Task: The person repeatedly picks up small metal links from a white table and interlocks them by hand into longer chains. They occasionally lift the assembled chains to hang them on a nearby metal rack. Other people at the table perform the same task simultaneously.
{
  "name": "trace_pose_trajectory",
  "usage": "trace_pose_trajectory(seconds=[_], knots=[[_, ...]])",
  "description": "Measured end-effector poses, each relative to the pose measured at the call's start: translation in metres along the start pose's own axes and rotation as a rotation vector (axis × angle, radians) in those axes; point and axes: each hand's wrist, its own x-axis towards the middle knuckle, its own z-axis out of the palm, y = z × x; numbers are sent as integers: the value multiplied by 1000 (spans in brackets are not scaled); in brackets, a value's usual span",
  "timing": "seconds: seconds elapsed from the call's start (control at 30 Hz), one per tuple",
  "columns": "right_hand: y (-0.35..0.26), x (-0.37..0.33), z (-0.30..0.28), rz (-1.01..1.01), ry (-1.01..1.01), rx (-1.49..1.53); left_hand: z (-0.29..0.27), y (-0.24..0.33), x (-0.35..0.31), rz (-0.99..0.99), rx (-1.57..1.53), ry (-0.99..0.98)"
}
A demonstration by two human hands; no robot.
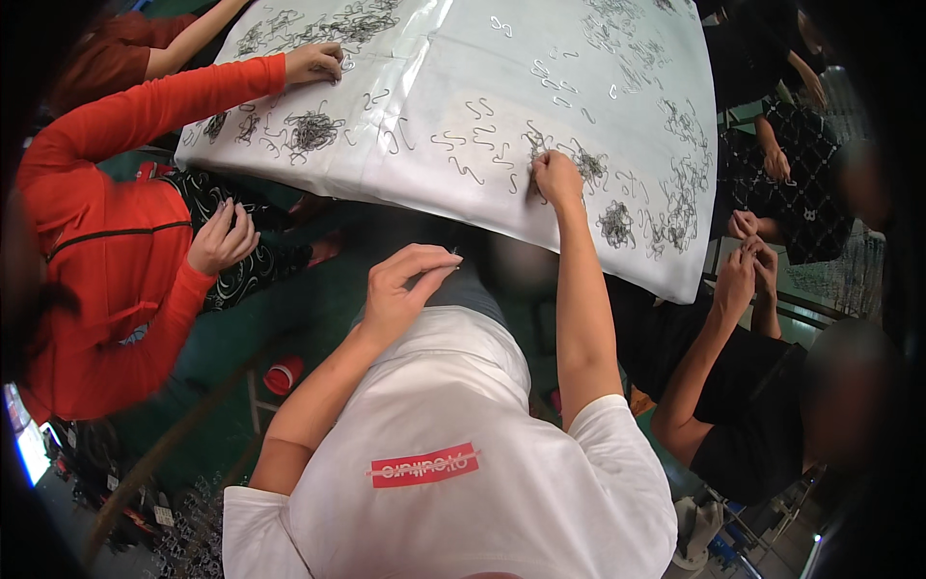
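Many small S-shaped wire hooks [479,108] lie singly and in tangled heaps on a white-covered table [405,174]. In front of my waist, below the table's near edge, my left hand [410,289] is closed in a pinch. A tiny glint of metal shows at its fingertips, too small to name. My right hand [558,179] reaches over the table edge and rests among the hooks, its fingers curled together beside a dark heap of hooks [590,166]. What those fingers grip is hidden.
At the left, a person in an orange-red top [106,232] has one hand on the table. Several people in dark clothes work along the right side, one [738,396] close to my right arm. Another hook heap [313,131] lies at the table's left part.
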Motion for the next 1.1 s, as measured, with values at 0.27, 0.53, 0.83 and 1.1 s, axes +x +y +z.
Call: trace_pose_trajectory(seconds=[0.27,0.53,0.83,1.1], knots=[[-23,-91,-24,72,-483,1420,-2,5,-6,64,45,-16],[-71,-188,-29,6,-425,1519,1,9,-10,8,-83,-26],[-82,-234,-29,39,-308,1500,8,15,-3,42,-101,-49],[-78,-232,-22,-22,-133,1465,18,13,3,27,-95,-104]])
